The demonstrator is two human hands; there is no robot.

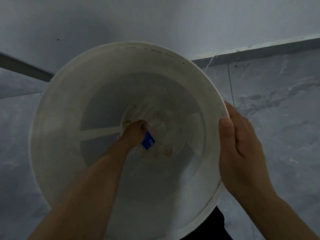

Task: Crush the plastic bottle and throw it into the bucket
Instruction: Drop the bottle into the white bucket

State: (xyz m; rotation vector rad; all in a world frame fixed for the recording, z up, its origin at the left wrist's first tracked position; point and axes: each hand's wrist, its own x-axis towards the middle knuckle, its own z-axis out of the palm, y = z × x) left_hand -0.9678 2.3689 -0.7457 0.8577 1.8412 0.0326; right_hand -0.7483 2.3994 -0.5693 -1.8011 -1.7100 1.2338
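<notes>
A big white bucket fills the middle of the view, seen from straight above. My left hand reaches deep down to its bottom and is closed around a clear plastic bottle with a blue label. The bottle lies at the bucket's floor, mostly hidden by my fingers and hard to tell from the stained bottom. My right hand rests flat against the outside of the bucket's right rim, thumb over the edge.
The bucket stands on a grey marbled tile floor close to a pale wall with a dark baseboard. A white stripe runs across the bucket's inner left wall. A dark trouser leg shows below the bucket.
</notes>
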